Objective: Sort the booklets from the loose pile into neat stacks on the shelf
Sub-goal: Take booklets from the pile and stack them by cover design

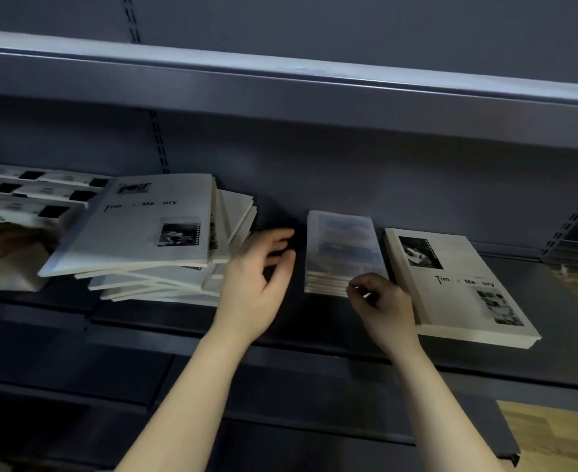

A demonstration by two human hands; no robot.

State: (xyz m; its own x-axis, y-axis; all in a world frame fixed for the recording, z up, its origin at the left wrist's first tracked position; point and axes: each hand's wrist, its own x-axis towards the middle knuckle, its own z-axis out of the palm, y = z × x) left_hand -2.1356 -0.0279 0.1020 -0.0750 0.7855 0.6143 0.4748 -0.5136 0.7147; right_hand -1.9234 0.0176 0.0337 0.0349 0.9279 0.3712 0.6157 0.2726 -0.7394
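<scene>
A loose, fanned pile of white booklets (151, 240) lies left of centre on the dark shelf (315, 321); its top cover reads "Time & Memory". A small neat stack of narrow booklets (343, 247) with bluish covers sits at the centre. To its right lies a tidy stack of large white booklets (458, 284). My left hand (260, 281) hovers between the loose pile and the small stack, fingers loosely curved, holding nothing. My right hand (383, 304) is at the small stack's near right corner, fingers curled, fingertips touching its edge.
More booklets with black squares (25, 189) lie at the far left. An upper shelf (280, 83) overhangs the work area. A neighbouring shelf bay (573, 247) is at the right. Wooden floor (553, 434) shows at the lower right.
</scene>
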